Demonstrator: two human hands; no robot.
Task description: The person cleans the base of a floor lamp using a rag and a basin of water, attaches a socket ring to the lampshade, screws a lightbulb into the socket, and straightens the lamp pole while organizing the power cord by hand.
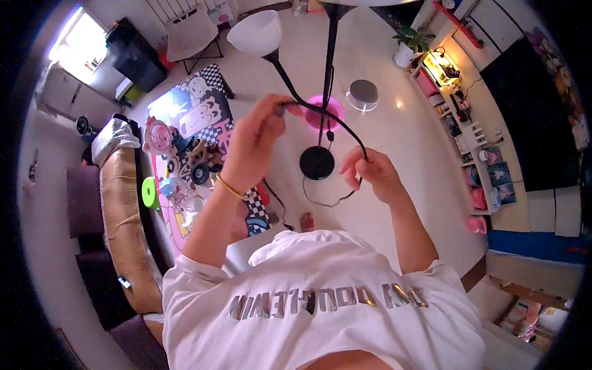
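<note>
A black cord (pixel 341 119) arcs between my two hands. My left hand (pixel 256 142), with a gold bangle at the wrist, is closed on one end of the arc. My right hand (pixel 377 174) pinches the cord lower down. From there a thinner-looking stretch curves to the round black base (pixel 317 163) of a floor lamp. The lamp's black pole (pixel 332 52) rises in front of me, with a white bowl shade (pixel 256 32) on a side arm. Below my left forearm, another length of dark cord (pixel 275 197) hangs to a small dark end.
Behind the pole sits a pink basin (pixel 314 120), beside a round grey-topped object (pixel 362 94). On the left, a patterned play mat (pixel 197 102) carries toys and a green stool (pixel 150 192), near a sofa (pixel 123 209). A low shelf unit (pixel 456 135) lines the right.
</note>
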